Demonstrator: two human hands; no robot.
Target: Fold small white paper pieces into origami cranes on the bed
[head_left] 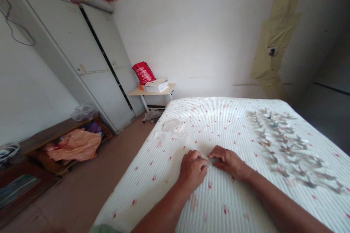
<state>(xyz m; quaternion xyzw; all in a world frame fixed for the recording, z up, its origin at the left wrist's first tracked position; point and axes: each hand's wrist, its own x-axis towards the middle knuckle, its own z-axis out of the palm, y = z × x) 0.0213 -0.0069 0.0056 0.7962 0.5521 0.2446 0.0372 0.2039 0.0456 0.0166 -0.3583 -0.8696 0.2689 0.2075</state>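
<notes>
The left forearm (161,213) and right forearm (281,204) extend over a white quilted mattress (153,193) with red dots. The left hand (192,170) and right hand (228,161) pinch a small silvery piece (210,161) between them. Rows of blurred similar pieces (284,145) lie to the right; paper sheets (172,125) lie ahead

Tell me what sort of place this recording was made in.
Probably a plain home bedroom: a bed with a white quilted cover dotted in red fills the view, a tall two-door wardrobe stands along the wall, and a small side table sits in the corner.
</notes>
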